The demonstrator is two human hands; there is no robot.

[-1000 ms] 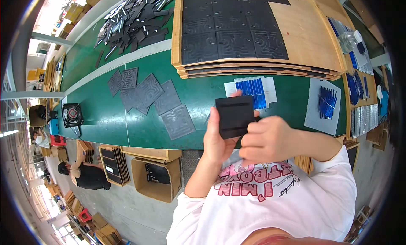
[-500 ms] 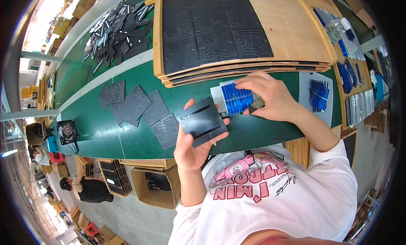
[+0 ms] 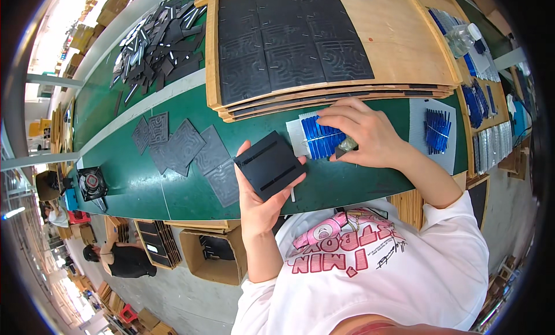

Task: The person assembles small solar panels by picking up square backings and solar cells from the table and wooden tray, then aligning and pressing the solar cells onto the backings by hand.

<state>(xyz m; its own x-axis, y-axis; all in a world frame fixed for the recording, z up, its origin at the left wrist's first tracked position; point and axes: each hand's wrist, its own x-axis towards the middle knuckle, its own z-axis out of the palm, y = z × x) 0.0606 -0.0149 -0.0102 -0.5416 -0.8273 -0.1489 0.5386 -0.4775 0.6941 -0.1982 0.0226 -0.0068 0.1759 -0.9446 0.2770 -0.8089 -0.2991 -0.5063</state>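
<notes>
My left hand is closed round the edges of a black square panel with two long dark slots, held tilted above the table. To its right, several shiny blue strips lie side by side on a white sheet. My right hand curls over the right end of these strips, fingers on the far side and thumb on the near side. A greyish-green lump shows beneath that palm. Whether a single strip is pinched is hidden.
Wooden trays with black patterned panels are stacked behind. Loose grey patterned sheets lie left, beyond them a pile of black pieces and a small fan. More blue strips and a clear bottle stand right.
My left hand has shifted slightly left and turned the black panel, so the glare on its face is gone. The right hand stays over the blue strips with small finger movement.
</notes>
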